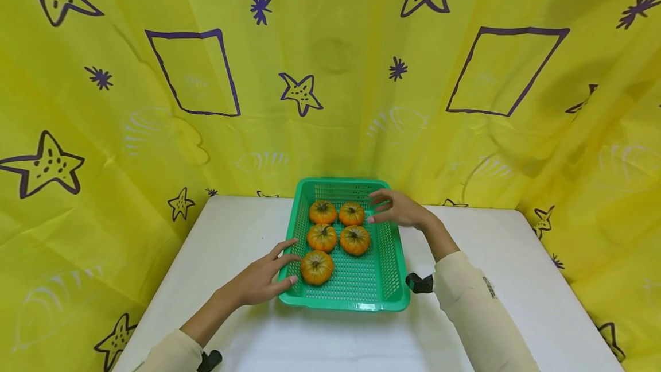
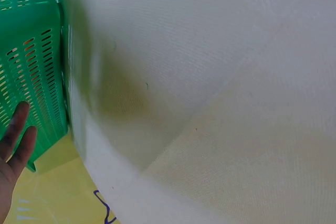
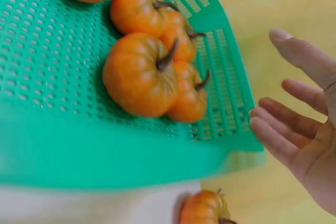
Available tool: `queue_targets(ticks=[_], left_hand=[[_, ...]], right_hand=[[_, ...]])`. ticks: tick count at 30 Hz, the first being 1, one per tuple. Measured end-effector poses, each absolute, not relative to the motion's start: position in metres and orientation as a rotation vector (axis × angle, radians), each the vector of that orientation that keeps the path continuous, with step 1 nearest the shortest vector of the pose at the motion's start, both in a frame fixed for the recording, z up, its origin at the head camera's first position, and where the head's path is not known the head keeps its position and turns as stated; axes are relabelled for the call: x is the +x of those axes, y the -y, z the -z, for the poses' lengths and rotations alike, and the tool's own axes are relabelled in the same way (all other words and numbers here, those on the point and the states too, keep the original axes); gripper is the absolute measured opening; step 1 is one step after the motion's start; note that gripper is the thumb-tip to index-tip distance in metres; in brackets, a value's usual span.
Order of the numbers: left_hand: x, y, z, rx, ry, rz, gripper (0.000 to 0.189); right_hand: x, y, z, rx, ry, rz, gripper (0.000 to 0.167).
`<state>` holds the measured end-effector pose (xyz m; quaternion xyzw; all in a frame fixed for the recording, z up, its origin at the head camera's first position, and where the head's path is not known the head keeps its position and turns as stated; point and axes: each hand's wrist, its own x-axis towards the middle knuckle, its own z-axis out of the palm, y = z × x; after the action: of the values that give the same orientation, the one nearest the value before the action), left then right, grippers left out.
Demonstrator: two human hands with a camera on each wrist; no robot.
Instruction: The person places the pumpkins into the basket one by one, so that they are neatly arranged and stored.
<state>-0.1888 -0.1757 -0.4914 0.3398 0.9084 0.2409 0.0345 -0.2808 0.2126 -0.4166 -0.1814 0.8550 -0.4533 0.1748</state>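
Observation:
Several small orange pumpkins [image 1: 354, 240] with dark stems sit in a green perforated plastic basket [image 1: 379, 303], grouped toward its left and back. My left hand [image 1: 260, 281] is at the basket's left rim, fingers spread apart, fingertips beside the nearest pumpkin [image 1: 317, 267]; it holds nothing. Above the back right rim is my right hand [image 1: 401, 209], its fingers loosely bent and nothing between them. In the right wrist view, another pumpkin [image 3: 203, 209] lies outside the basket on the white surface; the head view does not show it, probably behind the right hand or arm.
The basket stands on a white table [image 1: 242, 223], near its back edge. A yellow curtain [image 1: 341, 142] with purple starfish drawings hangs behind and along both sides. Dark straps or mounts [image 1: 419, 283] show at the sleeves' cuffs.

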Motion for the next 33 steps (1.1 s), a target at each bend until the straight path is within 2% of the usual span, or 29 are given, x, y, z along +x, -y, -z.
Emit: queue_targets(ticks=[8,18,33], left_hand=[[-0.188,0.177,0.489,1.031,-2.786,-0.746,0.046],[-0.188,0.175,0.49,1.017,-2.782,-0.747,0.045],[-0.188,0.176,0.492,1.024,-2.781,-0.755,0.045]], right_hand=[[-0.277,-0.246,0.424,-0.496,-2.521,1.386,0.069],[-0.279,-0.28,0.445,-0.396,-2.6,1.501,0.058],[-0.28,-0.305,0.48,-0.136,-2.778,1.352,0.077]])
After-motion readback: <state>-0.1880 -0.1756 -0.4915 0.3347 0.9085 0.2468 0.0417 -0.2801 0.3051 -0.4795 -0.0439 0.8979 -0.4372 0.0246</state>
